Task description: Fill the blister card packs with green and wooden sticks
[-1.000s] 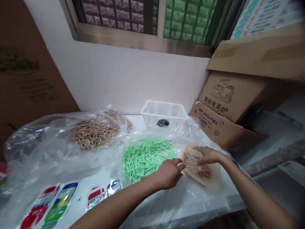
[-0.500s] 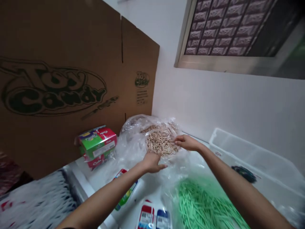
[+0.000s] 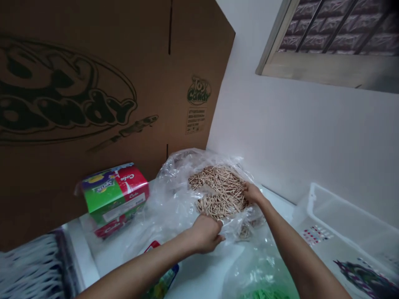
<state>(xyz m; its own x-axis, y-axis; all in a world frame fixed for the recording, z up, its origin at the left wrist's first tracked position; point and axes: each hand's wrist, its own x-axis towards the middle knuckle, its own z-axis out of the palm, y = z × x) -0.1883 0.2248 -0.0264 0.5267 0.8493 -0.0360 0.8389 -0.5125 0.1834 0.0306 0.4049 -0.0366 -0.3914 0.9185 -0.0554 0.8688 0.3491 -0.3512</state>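
A clear plastic bag (image 3: 179, 170) lies on the white table, its mouth spread wide around a heap of short, thin tan sticks (image 3: 222, 187). At the near edge of the heap, my left hand (image 3: 207, 233) is closed on the bag's plastic, palm down. My right hand (image 3: 253, 193) pinches the bag's rim at the heap's right side; its fingertips are partly hidden against the sticks. Closer to me, a second clear bag with green sticks (image 3: 264, 292) sits between my forearms. Under my left forearm lies a small colourful pack (image 3: 165, 282), partly covered.
A large cardboard box (image 3: 124, 62) walls off the left and back. In front of it stand stacked candy cartons (image 3: 115, 191). At the right is a translucent plastic bin (image 3: 352, 220) by the wall. White netting (image 3: 31, 265) lies at lower left.
The view has moved closer and turned left. Both hands have gone to the bag's edges, and the left fingers have closed. More of the tan sticks now shows.
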